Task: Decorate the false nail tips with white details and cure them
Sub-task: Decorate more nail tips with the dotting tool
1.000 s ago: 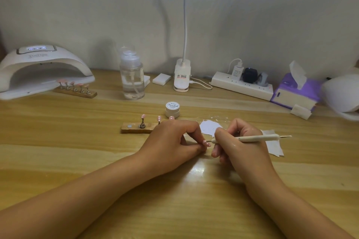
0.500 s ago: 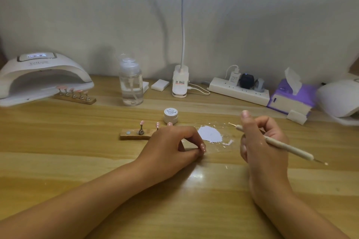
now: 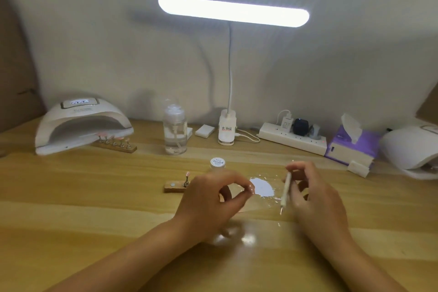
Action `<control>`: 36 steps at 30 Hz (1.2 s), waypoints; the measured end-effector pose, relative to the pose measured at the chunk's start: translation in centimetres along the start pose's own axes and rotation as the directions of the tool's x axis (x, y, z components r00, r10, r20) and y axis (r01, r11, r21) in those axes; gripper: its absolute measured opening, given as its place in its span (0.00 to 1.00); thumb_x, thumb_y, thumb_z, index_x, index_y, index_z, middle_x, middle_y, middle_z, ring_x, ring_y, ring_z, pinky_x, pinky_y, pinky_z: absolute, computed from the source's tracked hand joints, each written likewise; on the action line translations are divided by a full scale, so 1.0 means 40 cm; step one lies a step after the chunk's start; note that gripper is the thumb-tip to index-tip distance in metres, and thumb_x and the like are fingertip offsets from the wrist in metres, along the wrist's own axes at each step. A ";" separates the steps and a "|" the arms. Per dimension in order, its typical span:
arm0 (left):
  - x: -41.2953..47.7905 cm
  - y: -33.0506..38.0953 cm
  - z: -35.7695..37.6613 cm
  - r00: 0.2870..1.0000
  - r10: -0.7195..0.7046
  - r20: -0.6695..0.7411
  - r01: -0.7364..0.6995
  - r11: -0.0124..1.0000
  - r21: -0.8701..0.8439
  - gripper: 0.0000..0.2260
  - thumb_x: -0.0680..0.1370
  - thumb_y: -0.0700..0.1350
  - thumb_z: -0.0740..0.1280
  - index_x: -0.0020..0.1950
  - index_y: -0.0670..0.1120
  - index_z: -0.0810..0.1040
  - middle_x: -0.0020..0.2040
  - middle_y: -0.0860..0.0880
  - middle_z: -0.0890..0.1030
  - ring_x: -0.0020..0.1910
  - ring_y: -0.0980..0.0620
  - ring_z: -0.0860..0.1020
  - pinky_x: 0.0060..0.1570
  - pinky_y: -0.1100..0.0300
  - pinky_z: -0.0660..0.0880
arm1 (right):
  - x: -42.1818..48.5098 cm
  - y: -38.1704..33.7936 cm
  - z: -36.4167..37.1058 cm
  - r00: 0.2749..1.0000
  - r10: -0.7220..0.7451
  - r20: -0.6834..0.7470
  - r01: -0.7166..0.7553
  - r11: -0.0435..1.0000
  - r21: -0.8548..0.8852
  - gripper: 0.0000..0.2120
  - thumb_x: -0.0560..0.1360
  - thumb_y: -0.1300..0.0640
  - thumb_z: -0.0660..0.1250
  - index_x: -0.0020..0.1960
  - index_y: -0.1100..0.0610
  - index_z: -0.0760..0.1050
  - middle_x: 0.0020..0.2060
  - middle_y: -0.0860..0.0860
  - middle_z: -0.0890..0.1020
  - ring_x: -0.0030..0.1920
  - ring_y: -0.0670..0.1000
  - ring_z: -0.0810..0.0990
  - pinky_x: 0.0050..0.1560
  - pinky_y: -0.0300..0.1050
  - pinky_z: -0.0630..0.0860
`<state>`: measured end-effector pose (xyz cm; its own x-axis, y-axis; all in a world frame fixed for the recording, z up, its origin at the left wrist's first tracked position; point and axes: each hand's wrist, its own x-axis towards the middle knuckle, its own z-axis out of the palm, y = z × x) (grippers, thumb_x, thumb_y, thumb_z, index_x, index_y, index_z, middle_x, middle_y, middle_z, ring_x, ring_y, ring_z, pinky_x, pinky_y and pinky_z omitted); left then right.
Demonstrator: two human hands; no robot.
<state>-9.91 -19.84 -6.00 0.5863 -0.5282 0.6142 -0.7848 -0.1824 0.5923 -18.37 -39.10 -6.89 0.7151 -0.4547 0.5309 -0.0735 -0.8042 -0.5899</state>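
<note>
Left hand (image 3: 213,199), centre frame: thumb and forefinger pinch what appears to be a pink nail tip (image 3: 251,188). Right hand (image 3: 315,199), just beside: fingers curled round the detail pen (image 3: 285,189), point downward. White gel patch (image 3: 262,187) lies between them. Advised: brace both wrists on the table (image 3: 94,197) and load the pen sparingly. Curing lamp (image 3: 80,125) stands at left.

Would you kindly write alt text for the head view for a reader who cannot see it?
A person's right hand holds a thin pen tool beside a white patch on a wooden table, while the left hand pinches a pink nail tip.
</note>
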 end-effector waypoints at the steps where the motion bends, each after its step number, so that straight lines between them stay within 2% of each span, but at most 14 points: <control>1: 0.012 0.001 -0.021 0.998 -0.052 -0.034 0.050 0.998 -0.045 0.04 0.74 0.44 0.75 0.44 0.53 0.83 0.41 0.65 0.83 0.30 0.57 0.79 0.33 0.69 0.72 | 0.000 0.004 -0.005 1.000 0.004 0.002 -0.004 1.000 -0.015 0.16 0.77 0.64 0.67 0.52 0.41 0.72 0.40 0.40 0.81 0.39 0.43 0.79 0.37 0.48 0.74; 4: 0.066 -0.020 -0.128 0.957 -0.275 -0.094 0.254 0.949 -0.186 0.04 0.73 0.44 0.75 0.46 0.51 0.83 0.44 0.58 0.85 0.33 0.57 0.79 0.36 0.65 0.78 | 0.002 0.008 -0.020 0.998 0.067 -0.018 -0.065 0.993 0.094 0.15 0.78 0.63 0.63 0.47 0.42 0.74 0.36 0.40 0.81 0.37 0.41 0.78 0.34 0.45 0.69; 6: 0.080 -0.055 -0.214 0.918 -0.395 -0.033 0.380 0.899 -0.216 0.04 0.73 0.44 0.76 0.45 0.49 0.83 0.45 0.53 0.86 0.41 0.55 0.83 0.44 0.65 0.80 | 0.000 0.004 -0.026 0.991 0.130 -0.008 -0.127 0.976 0.179 0.14 0.79 0.62 0.63 0.45 0.42 0.76 0.36 0.40 0.81 0.38 0.42 0.78 0.36 0.47 0.71; 9: 0.043 -0.119 -0.288 0.863 -0.489 0.125 0.503 0.853 -0.138 0.05 0.71 0.43 0.76 0.45 0.46 0.84 0.46 0.49 0.86 0.47 0.54 0.84 0.50 0.61 0.80 | -0.004 -0.008 -0.021 0.986 0.150 0.068 -0.158 0.979 0.129 0.11 0.78 0.59 0.67 0.43 0.43 0.76 0.35 0.45 0.81 0.38 0.47 0.78 0.45 0.55 0.77; 11: 0.011 -0.147 -0.298 0.839 -0.517 0.171 0.538 0.835 -0.113 0.03 0.72 0.41 0.76 0.43 0.48 0.84 0.47 0.48 0.86 0.46 0.52 0.84 0.52 0.60 0.80 | -0.011 -0.016 -0.015 0.989 0.113 0.092 -0.116 0.993 0.036 0.10 0.77 0.57 0.67 0.42 0.43 0.74 0.36 0.43 0.80 0.40 0.45 0.77 0.50 0.54 0.74; 15: -0.003 -0.186 -0.273 0.844 -0.520 0.128 0.521 0.853 0.031 0.05 0.72 0.42 0.76 0.39 0.52 0.84 0.45 0.54 0.86 0.37 0.60 0.79 0.44 0.62 0.77 | -0.025 -0.026 -0.006 0.987 0.073 0.145 -0.062 0.995 -0.084 0.09 0.77 0.54 0.68 0.43 0.40 0.74 0.38 0.38 0.80 0.43 0.39 0.74 0.53 0.49 0.63; 20: -0.007 -0.211 -0.244 0.858 -0.502 0.114 0.485 0.862 0.147 0.08 0.71 0.45 0.77 0.38 0.59 0.83 0.46 0.62 0.85 0.44 0.61 0.78 0.45 0.61 0.74 | -0.023 -0.026 -0.010 0.979 0.066 0.194 -0.049 0.994 -0.095 0.09 0.79 0.51 0.66 0.50 0.36 0.75 0.41 0.37 0.80 0.45 0.38 0.74 0.48 0.45 0.58; 25: -0.013 -0.228 -0.240 0.854 -0.506 0.123 0.489 0.860 0.145 0.06 0.71 0.45 0.77 0.41 0.55 0.83 0.47 0.58 0.85 0.45 0.57 0.81 0.53 0.53 0.79 | -0.023 -0.024 -0.008 0.973 0.059 0.221 -0.038 0.994 -0.099 0.13 0.79 0.50 0.66 0.57 0.34 0.67 0.38 0.38 0.79 0.44 0.38 0.75 0.48 0.45 0.58; 27: -0.015 -0.233 -0.242 0.849 -0.510 0.137 0.493 0.859 0.140 0.06 0.71 0.47 0.78 0.44 0.55 0.83 0.47 0.58 0.85 0.45 0.58 0.81 0.53 0.54 0.79 | -0.022 -0.018 -0.003 0.975 0.081 0.207 -0.064 0.994 -0.089 0.12 0.78 0.50 0.67 0.55 0.39 0.66 0.37 0.40 0.79 0.44 0.39 0.75 0.49 0.45 0.59; 31: -0.022 -0.238 -0.252 0.811 -0.521 0.265 0.479 0.852 0.211 0.17 0.69 0.56 0.77 0.56 0.61 0.80 0.52 0.61 0.81 0.52 0.61 0.79 0.52 0.64 0.76 | -0.014 -0.009 0.007 0.974 0.146 0.171 -0.118 0.980 -0.163 0.10 0.77 0.46 0.67 0.45 0.45 0.66 0.37 0.41 0.79 0.45 0.44 0.77 0.50 0.45 0.58; 33: -0.021 -0.240 -0.253 0.817 -0.513 0.264 0.464 0.856 0.227 0.17 0.69 0.56 0.77 0.57 0.61 0.81 0.53 0.60 0.81 0.52 0.60 0.79 0.53 0.62 0.76 | -0.010 -0.005 0.004 0.977 0.160 0.144 -0.132 0.973 -0.192 0.11 0.77 0.44 0.66 0.43 0.46 0.66 0.37 0.41 0.78 0.45 0.45 0.76 0.52 0.46 0.60; 36: -0.022 -0.238 -0.252 0.829 -0.495 0.261 0.449 0.867 0.218 0.11 0.70 0.54 0.77 0.51 0.59 0.83 0.51 0.57 0.82 0.50 0.58 0.79 0.54 0.60 0.77 | -0.010 -0.008 -0.001 0.972 0.178 0.150 -0.131 0.950 -0.282 0.10 0.78 0.42 0.62 0.44 0.45 0.65 0.40 0.41 0.77 0.48 0.46 0.74 0.55 0.47 0.63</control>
<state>-0.93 -9.30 -6.92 0.8221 -0.5637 0.0798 -0.4606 -0.5760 0.6754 -18.67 -38.67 -6.89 0.7867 -0.5280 0.3199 -0.3592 -0.8129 -0.4584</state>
